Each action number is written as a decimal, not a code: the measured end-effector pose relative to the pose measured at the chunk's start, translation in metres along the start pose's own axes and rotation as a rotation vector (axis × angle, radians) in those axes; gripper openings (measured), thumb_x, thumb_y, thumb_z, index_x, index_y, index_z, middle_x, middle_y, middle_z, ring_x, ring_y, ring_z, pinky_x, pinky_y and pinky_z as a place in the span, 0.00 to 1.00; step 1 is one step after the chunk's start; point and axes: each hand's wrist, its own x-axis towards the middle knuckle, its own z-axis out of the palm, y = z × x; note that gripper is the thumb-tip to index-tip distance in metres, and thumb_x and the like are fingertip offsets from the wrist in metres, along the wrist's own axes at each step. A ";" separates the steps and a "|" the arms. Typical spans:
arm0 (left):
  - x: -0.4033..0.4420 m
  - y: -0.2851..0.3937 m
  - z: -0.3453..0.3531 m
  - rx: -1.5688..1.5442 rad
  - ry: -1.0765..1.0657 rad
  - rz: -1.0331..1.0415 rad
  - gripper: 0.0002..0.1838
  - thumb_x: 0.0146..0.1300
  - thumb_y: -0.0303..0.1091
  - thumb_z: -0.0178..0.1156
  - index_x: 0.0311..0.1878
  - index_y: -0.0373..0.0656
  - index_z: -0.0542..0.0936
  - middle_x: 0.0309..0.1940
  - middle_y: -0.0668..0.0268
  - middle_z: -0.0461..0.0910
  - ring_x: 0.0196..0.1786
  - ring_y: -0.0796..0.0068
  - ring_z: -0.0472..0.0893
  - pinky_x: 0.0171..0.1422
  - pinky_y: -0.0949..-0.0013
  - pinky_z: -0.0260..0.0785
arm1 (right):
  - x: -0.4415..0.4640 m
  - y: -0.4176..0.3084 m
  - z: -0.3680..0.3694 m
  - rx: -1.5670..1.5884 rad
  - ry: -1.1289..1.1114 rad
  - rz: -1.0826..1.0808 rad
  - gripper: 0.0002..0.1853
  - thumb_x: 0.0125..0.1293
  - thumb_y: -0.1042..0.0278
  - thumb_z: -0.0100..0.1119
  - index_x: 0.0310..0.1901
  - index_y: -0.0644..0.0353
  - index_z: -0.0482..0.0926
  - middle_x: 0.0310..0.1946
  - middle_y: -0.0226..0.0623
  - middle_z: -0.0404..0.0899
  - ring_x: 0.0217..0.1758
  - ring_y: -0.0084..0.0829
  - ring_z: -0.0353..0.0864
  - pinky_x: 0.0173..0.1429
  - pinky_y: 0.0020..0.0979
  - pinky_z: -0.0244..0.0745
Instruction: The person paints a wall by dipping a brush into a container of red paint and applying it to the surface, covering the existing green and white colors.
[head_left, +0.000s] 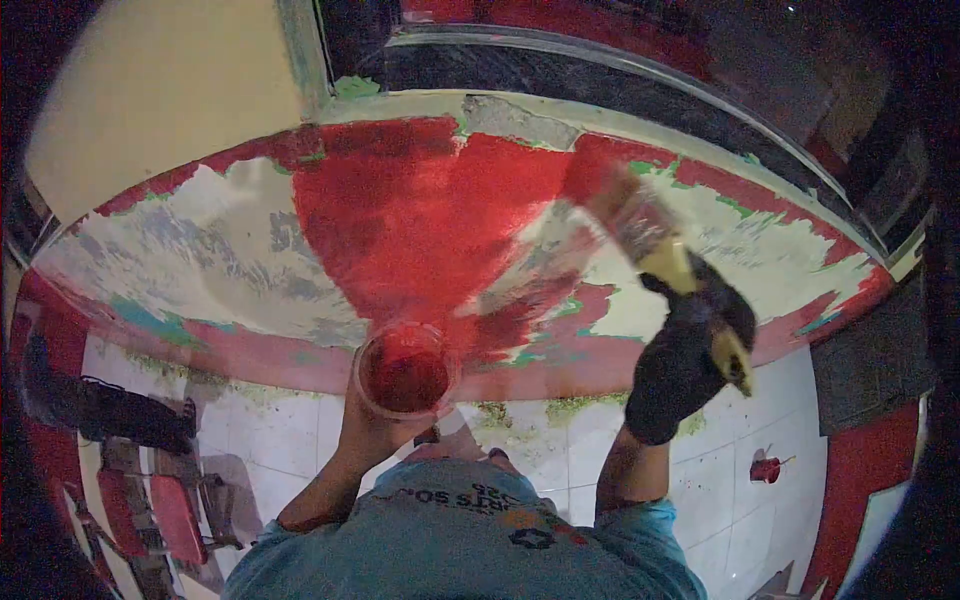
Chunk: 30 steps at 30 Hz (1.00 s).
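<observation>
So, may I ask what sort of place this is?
Probably a building being repainted, though whether indoors or outdoors is unclear: the wall is patchily red, the gloved right hand holds a paintbrush, and white floor tiles lie below.

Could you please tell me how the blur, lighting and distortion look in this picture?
In the head view, motion blur smears the flat, pale-handled paintbrush, worst at its bristles; the head view is dim and grainy, its corners nearly black; the head view's apparent wide-lens distortion bows the red-and-white painted wall.
</observation>
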 end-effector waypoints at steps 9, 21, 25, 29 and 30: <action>0.001 -0.004 0.000 0.063 0.003 0.024 0.45 0.28 0.33 0.73 0.53 0.38 0.58 0.43 0.61 0.73 0.48 0.71 0.73 0.54 0.65 0.64 | 0.012 -0.002 -0.008 -0.094 -0.088 -0.046 0.13 0.58 0.64 0.51 0.37 0.67 0.72 0.35 0.42 0.75 0.33 0.31 0.75 0.39 0.30 0.71; 0.004 -0.003 -0.001 -0.046 0.004 0.000 0.46 0.29 0.34 0.73 0.53 0.39 0.58 0.47 0.59 0.70 0.49 0.69 0.72 0.55 0.65 0.64 | 0.023 -0.010 -0.012 -0.285 -0.099 -0.045 0.12 0.59 0.64 0.49 0.32 0.65 0.76 0.30 0.37 0.76 0.33 0.29 0.74 0.39 0.28 0.69; 0.005 -0.006 0.000 -0.089 0.010 -0.025 0.46 0.28 0.34 0.73 0.53 0.39 0.58 0.46 0.60 0.70 0.48 0.69 0.73 0.54 0.65 0.64 | 0.033 -0.011 -0.011 0.104 0.051 -0.069 0.12 0.61 0.64 0.48 0.34 0.66 0.74 0.35 0.36 0.75 0.35 0.28 0.73 0.40 0.29 0.69; 0.005 -0.008 -0.001 -0.013 0.002 -0.020 0.46 0.28 0.34 0.73 0.53 0.39 0.58 0.45 0.61 0.71 0.47 0.69 0.73 0.54 0.65 0.65 | 0.032 -0.021 -0.026 -0.198 -0.254 -0.136 0.09 0.59 0.68 0.51 0.38 0.64 0.71 0.37 0.36 0.75 0.37 0.28 0.73 0.42 0.30 0.69; 0.006 0.000 0.000 -0.027 0.004 -0.021 0.45 0.28 0.33 0.73 0.53 0.39 0.58 0.45 0.61 0.71 0.47 0.70 0.73 0.53 0.65 0.65 | 0.028 -0.014 -0.023 -0.276 -0.311 -0.181 0.10 0.59 0.67 0.50 0.39 0.64 0.71 0.38 0.37 0.75 0.38 0.28 0.72 0.43 0.30 0.68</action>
